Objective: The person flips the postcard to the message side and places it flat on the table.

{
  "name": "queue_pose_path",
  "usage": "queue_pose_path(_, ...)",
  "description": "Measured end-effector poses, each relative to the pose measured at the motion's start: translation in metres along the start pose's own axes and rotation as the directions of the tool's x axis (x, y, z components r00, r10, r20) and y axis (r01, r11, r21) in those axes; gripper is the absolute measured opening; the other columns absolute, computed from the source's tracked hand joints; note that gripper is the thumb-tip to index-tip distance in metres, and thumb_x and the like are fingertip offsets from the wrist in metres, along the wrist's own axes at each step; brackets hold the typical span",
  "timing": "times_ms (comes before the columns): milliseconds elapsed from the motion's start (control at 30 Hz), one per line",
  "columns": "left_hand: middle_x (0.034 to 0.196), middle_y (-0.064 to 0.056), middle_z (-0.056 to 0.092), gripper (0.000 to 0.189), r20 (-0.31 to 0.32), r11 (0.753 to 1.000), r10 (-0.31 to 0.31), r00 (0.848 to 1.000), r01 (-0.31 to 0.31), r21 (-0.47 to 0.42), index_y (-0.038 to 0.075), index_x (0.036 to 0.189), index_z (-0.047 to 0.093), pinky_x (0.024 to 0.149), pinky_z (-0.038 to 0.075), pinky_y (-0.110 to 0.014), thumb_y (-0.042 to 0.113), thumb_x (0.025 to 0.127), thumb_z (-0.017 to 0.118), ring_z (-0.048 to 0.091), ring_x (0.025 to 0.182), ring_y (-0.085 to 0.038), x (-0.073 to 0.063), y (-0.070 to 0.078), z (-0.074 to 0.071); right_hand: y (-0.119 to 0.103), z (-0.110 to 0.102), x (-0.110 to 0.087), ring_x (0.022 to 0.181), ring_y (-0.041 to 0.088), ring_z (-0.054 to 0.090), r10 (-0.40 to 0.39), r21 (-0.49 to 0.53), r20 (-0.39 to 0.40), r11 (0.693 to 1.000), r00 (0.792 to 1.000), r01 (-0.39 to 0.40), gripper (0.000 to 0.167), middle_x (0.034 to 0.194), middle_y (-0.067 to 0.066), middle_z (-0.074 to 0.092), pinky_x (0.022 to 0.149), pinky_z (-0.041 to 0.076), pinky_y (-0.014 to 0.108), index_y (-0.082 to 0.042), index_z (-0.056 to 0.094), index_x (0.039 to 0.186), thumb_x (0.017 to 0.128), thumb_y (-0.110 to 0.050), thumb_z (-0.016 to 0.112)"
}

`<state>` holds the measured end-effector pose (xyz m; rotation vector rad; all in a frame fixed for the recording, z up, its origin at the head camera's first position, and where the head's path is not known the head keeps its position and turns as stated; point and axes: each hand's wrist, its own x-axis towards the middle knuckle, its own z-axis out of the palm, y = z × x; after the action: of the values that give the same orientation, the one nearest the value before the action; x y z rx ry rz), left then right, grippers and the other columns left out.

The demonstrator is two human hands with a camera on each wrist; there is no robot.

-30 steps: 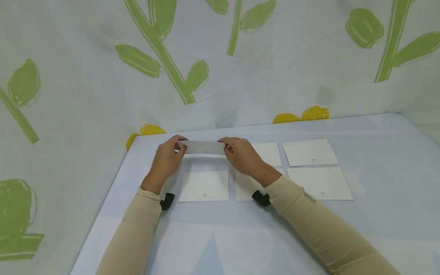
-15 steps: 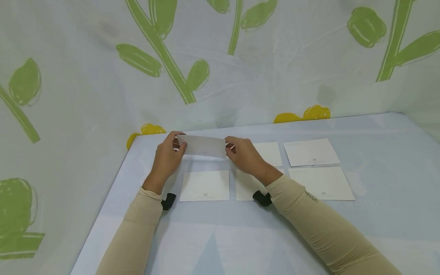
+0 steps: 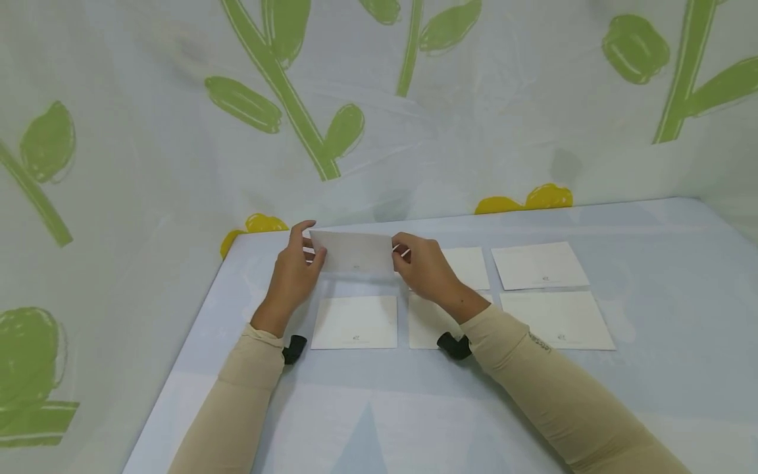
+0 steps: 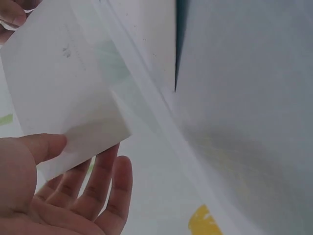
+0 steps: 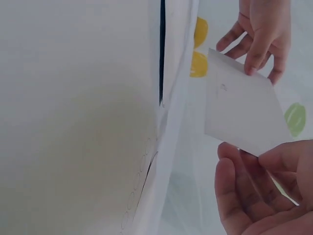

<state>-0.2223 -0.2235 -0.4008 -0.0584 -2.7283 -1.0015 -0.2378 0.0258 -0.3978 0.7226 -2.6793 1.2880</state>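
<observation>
Both hands hold one white card [image 3: 355,253] raised above the far left part of the table, its face with a small printed mark turned towards me. At the card's left edge, my left hand [image 3: 291,280] pinches it, thumb in front and fingers behind; the index finger is lifted off. My right hand [image 3: 429,271] pinches the right edge between thumb and fingers. In the left wrist view the thumb [image 4: 46,147] lies on the card's face. The right wrist view has the card [image 5: 242,100] between the two hands. Below it lies another white card [image 3: 355,322].
More white cards lie flat in two rows: a front middle card [image 3: 425,324] partly under my right arm, a back middle card [image 3: 468,266], a back right card [image 3: 540,264] and a front right card [image 3: 556,319]. Behind the table [image 3: 367,382] hangs a leaf-patterned cloth [image 3: 503,131].
The held card has tipped more upright, so more of its face shows. My left index finger has lifted away from the card's top corner. The cards on the table have stayed put.
</observation>
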Motion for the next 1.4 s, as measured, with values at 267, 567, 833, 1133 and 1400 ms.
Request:
queue_pose_path(267,0.113,-0.016,0.063,0.061,0.006,0.999,-0.038,0.999,0.038,-0.016,0.010,0.150,0.027,0.076,0.055,-0.042,0.022,0.100,0.060,0.070,0.091,-0.030,-0.0015,0.0026,-0.0034,-0.0051,0.0000,-0.0004,0.078,0.018,0.070,0.029,0.069,-0.024,0.997,0.999,-0.027,0.023,0.097,0.011,0.072,0.069,0.058,0.028,-0.002,0.062,0.120,0.098,-0.006,0.057)
queue_pose_path(567,0.110,-0.013,0.062,0.056,0.015,0.996,-0.093,0.996,0.093,0.018,0.012,0.142,0.033,0.068,0.050,-0.034,0.024,0.097,0.064,0.064,0.089,-0.028,-0.0027,0.0029,-0.0001,-0.0014,0.0017,-0.0037,0.083,0.019,0.071,0.056,0.086,0.024,0.995,0.998,-0.058,0.063,0.101,0.011,0.071,0.067,0.057,0.028,-0.013,0.037,0.151,0.093,-0.005,0.063)
queue_pose_path(833,0.112,-0.015,0.064,0.056,0.034,0.992,-0.114,0.993,0.111,0.064,0.012,0.139,0.039,0.065,0.050,-0.030,0.023,0.094,0.070,0.062,0.087,-0.027,-0.0042,0.0050,0.0026,-0.0026,0.0020,-0.0089,0.093,0.022,0.072,0.065,0.071,0.083,0.995,0.994,-0.071,0.054,0.122,0.014,0.065,0.075,0.060,0.031,-0.012,0.045,0.143,0.093,-0.006,0.063)
queue_pose_path(1133,0.116,-0.018,0.067,0.062,0.079,0.982,-0.110,0.991,0.096,0.163,0.014,0.141,0.044,0.071,0.052,-0.039,0.028,0.090,0.075,0.061,0.085,-0.030,-0.0042,0.0075,0.0016,-0.0016,0.0053,-0.0090,0.122,0.027,0.061,0.040,-0.162,0.202,0.987,0.978,-0.007,0.045,0.139,0.013,0.056,0.099,0.053,0.040,-0.010,0.057,0.138,0.095,-0.016,0.067)
queue_pose_path(1400,0.107,-0.013,0.070,0.059,0.111,0.950,-0.125,0.986,0.087,0.299,0.016,0.138,0.049,0.058,0.047,-0.034,0.036,0.089,0.075,0.062,0.074,-0.025,-0.0078,0.0053,0.0027,-0.0033,0.0088,-0.0083,0.139,0.034,0.047,0.083,-0.271,0.282,0.962,0.956,-0.003,0.051,0.148,0.018,0.050,0.112,0.043,0.047,-0.009,0.053,0.143,0.095,-0.020,0.068)
